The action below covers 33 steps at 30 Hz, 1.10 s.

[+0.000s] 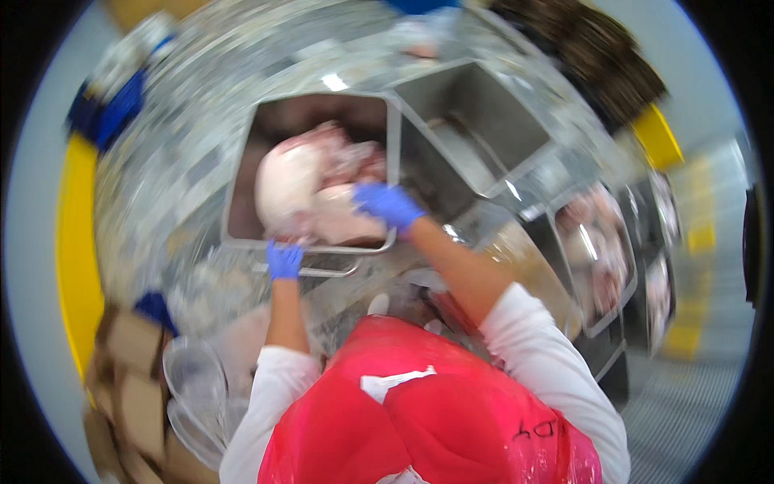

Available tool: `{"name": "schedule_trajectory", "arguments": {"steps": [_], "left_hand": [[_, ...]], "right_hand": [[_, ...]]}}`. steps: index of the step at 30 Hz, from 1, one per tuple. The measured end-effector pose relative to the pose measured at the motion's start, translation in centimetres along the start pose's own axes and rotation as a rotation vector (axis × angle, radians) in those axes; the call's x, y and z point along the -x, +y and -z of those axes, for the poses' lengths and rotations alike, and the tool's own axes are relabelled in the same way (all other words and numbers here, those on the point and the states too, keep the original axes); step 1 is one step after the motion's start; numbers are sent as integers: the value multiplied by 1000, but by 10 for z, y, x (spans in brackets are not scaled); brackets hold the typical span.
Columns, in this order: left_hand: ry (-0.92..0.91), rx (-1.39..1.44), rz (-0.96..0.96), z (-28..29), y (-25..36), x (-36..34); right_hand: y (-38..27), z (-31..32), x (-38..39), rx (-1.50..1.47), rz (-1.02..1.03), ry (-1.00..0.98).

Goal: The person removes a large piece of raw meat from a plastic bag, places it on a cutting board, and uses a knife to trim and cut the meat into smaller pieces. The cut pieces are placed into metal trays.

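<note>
Large pale pieces of raw meat (pixel 292 181) with fat and red cut ends lie in a metal tub (pixel 393 137) in front of me. My right hand (pixel 389 206), in a blue-purple glove, reaches over the tub's near right side. Its bent fingers are closed on the right-hand piece of meat. At the near rim, my left hand (pixel 284 260), gloved alike, has its fingers curled over the edge. They are close beside the end of the meat. Blur hides the finger detail and what lies under the pieces.
An open metal tub (pixel 528 121) stands to the far right. Nearer on the right, another tub (pixel 629 302) holds more meat. Cardboard boxes (pixel 137 403) and clear plastic containers (pixel 193 375) are at lower left. A yellow barrier (pixel 76 258) runs along the left wall.
</note>
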<state>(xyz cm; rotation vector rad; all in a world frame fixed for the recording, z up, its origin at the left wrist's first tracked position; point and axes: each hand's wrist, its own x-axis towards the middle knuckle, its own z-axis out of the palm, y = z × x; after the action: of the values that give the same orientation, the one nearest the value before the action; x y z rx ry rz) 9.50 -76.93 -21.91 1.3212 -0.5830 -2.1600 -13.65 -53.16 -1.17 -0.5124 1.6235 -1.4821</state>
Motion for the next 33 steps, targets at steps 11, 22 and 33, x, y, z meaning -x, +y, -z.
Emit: {"name": "schedule_trajectory", "arguments": {"steps": [11, 22, 33], "left_hand": [[-853, -1891, 544, 147, -45, -61], [-965, -1905, 445, -36, -138, 23], [-1670, -2441, 146, 11, -320, 285]], "right_hand": [[183, -38, 393, 780, -687, 580], [501, -337, 741, -575, -1232, 1656], [547, -507, 705, -768, -1139, 1433]]}}
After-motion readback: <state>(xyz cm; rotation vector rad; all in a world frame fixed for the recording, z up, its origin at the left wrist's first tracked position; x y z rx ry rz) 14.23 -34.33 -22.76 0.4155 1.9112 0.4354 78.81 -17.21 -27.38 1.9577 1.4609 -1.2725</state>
